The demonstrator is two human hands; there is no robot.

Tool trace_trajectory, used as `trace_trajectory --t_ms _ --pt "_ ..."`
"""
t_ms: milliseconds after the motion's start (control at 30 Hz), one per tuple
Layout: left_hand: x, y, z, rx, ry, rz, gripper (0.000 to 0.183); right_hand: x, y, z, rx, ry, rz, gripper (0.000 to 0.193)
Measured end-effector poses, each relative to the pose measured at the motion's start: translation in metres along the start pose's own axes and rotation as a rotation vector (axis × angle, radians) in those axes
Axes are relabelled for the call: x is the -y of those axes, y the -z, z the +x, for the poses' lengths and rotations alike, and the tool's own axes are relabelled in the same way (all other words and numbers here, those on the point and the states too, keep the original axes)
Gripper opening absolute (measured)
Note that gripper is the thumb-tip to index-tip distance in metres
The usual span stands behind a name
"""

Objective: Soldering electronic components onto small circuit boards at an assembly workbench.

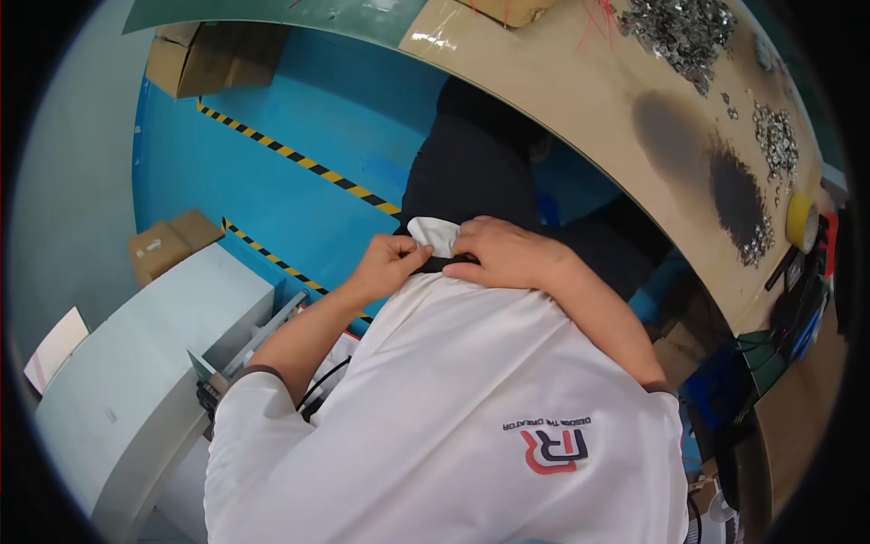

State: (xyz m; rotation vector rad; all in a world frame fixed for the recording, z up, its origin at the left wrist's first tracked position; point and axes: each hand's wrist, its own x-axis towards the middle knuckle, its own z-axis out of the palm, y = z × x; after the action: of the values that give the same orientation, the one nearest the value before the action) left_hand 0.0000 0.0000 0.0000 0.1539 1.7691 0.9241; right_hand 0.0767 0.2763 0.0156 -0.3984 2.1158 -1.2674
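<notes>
Both hands meet at my waist, at the lower edge of my white shirt [435,363]. My left hand [385,266] is closed in a pinch on the dark-trimmed shirt hem [437,264]. From the other side my right hand [503,254] grips the same edge, its fingers bent over the cloth and its thumb below them. Between the hands a flap of white cloth [433,233] lies against my dark trousers [467,172]. Whether the flap belongs to the shirt I cannot tell. The right fingertips are partly hidden by the cloth.
A tan worktable [580,100] curves along the right, bearing heaps of small metal pieces [680,36] and a yellow tape roll [801,223]. A light grey cabinet [154,363] stands at left. Cardboard boxes [172,245] rest on the blue floor [299,199] with striped tape.
</notes>
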Motion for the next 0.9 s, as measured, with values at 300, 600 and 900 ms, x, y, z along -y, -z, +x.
trace_trajectory --t_ms 300,600,900 --pt "-0.070 0.014 -0.025 -0.094 -0.066 0.314 0.023 -0.022 0.007 -0.106 -0.439 -0.084 0.312 0.020" --pt "-0.115 -0.042 0.032 0.441 -0.571 0.604 0.027 -0.004 -0.066 -0.175 -0.748 -0.318 0.450 0.030" --pt "-0.138 -0.058 0.037 0.534 -0.807 1.024 0.021 -0.005 -0.082 -0.158 -0.843 -0.350 -0.065 0.022"
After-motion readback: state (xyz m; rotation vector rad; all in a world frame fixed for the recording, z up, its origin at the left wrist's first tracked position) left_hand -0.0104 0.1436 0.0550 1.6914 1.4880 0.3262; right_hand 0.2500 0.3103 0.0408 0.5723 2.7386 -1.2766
